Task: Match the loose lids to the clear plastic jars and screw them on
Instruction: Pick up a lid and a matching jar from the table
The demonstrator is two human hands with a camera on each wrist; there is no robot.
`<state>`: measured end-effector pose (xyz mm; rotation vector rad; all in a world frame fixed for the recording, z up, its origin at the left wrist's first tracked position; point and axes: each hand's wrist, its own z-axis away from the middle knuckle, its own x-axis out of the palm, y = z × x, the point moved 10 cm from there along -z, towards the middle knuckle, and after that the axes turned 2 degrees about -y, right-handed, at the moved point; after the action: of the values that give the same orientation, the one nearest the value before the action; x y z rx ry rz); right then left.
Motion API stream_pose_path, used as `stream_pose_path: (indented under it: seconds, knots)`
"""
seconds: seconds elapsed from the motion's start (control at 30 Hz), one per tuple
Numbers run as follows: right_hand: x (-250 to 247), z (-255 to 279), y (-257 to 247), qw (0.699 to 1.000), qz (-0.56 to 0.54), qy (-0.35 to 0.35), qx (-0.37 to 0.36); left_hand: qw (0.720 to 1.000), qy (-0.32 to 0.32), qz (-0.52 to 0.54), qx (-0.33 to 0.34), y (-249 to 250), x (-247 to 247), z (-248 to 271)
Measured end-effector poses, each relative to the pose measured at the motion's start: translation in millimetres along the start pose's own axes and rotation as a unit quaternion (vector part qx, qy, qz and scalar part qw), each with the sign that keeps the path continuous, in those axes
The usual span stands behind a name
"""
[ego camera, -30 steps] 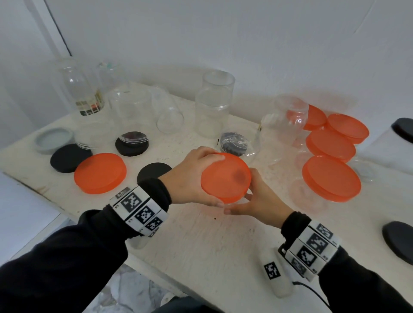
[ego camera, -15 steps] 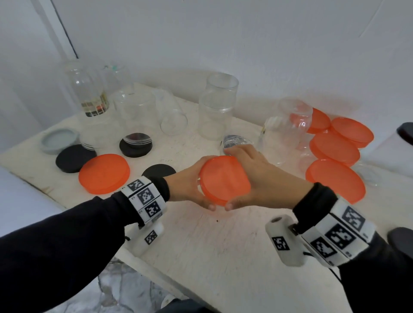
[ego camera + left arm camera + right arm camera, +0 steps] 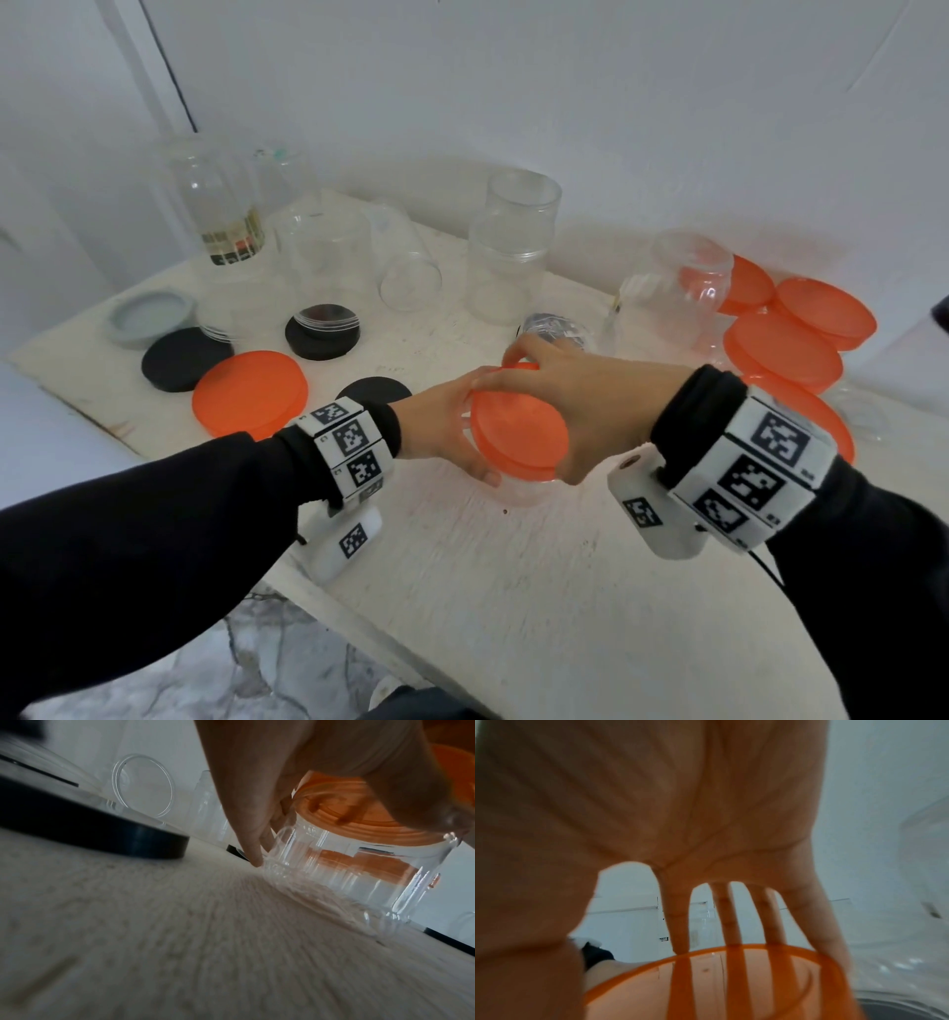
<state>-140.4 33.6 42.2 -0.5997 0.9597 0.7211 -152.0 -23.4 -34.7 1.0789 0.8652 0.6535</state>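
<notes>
A clear plastic jar (image 3: 347, 878) stands on the white table (image 3: 513, 591) with an orange lid (image 3: 518, 437) on its mouth. My left hand (image 3: 472, 431) grips the jar's side, and its fingers (image 3: 253, 841) reach down the wall to the tabletop. My right hand (image 3: 544, 411) lies over the lid from above. The right fingers (image 3: 725, 914) curl over the far rim of the orange lid (image 3: 731, 981) and the thumb holds the near rim. The hands hide most of the jar in the head view.
At left lie a loose orange lid (image 3: 250, 393), black lids (image 3: 185, 358) (image 3: 322, 336) (image 3: 373, 389) and a grey lid (image 3: 151, 318). Open clear jars (image 3: 513, 246) (image 3: 678, 293) stand at the back. Several orange lids (image 3: 785, 349) are piled at right. The table's edge runs along the front left.
My right hand came from under the lid's right side to lie over its top. The lidded jar went from tilted toward me to nearly upright and lower on the table.
</notes>
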Motion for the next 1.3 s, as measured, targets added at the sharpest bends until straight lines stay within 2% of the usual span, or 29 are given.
stream_pose_path:
  seconds: [0.3,0.53,0.73,0.83,1.0,1.07,1.17,1.3]
  knots:
    - [1,1,-4,0.999,-0.035,-0.015,-0.031,1.0,-0.006,-0.017,-0.006,-1,-1,0]
    - [-3,3,-2,1.0,0.003,0.023,-0.006,0.999,0.003,-0.045,-0.013,-2,-3,0]
    - [-6,8,7,0.99,0.038,0.107,0.078,1.0,0.008,-0.023,-0.008,3,2,3]
    - [1,11,11,0.988,0.038,0.096,0.113,0.999,0.009,-0.033,-0.013,3,2,3]
    - [13,14,-6,1.0,-0.018,-0.004,-0.006,1.0,-0.004,-0.03,0.001,7,6,3]
    - [11,12,-6,1.0,0.004,0.01,0.002,0.999,-0.009,-0.031,-0.004,7,7,4]
    - [1,11,-4,0.996,0.038,0.062,0.052,0.999,-0.004,-0.032,-0.011,3,6,2]
    - [1,11,-3,0.994,0.055,0.069,0.057,0.999,-0.008,-0.039,-0.006,4,6,2]
